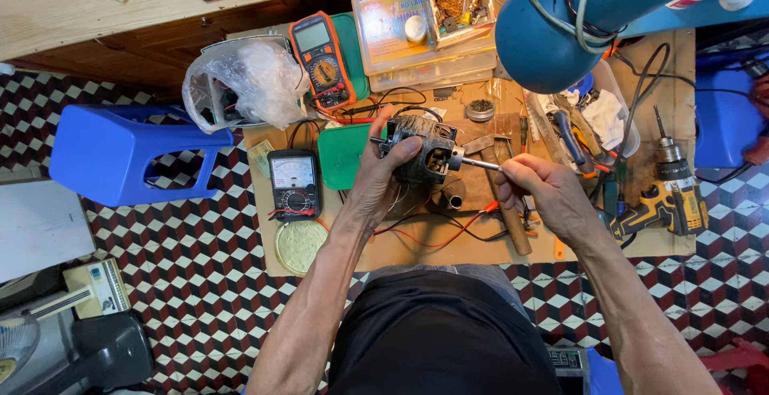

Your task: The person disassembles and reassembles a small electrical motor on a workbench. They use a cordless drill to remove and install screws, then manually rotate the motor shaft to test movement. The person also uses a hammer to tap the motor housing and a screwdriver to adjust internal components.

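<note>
Dark metal, the small electric motor (420, 151) is sitting in our left hand (383, 172), grip wrapped around it above the cluttered surface (416, 247). Our right hand (545, 195) is pinching its shaft (479, 163); turning it likely needs steady support.

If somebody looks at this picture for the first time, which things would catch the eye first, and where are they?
Probably the small electric motor at the centre, gripped by the left hand, while the right hand pinches its metal shaft. Next, the big blue lamp shade hanging over the upper right of the board, and the blue plastic stool tipped over on the patterned floor at left.
</note>
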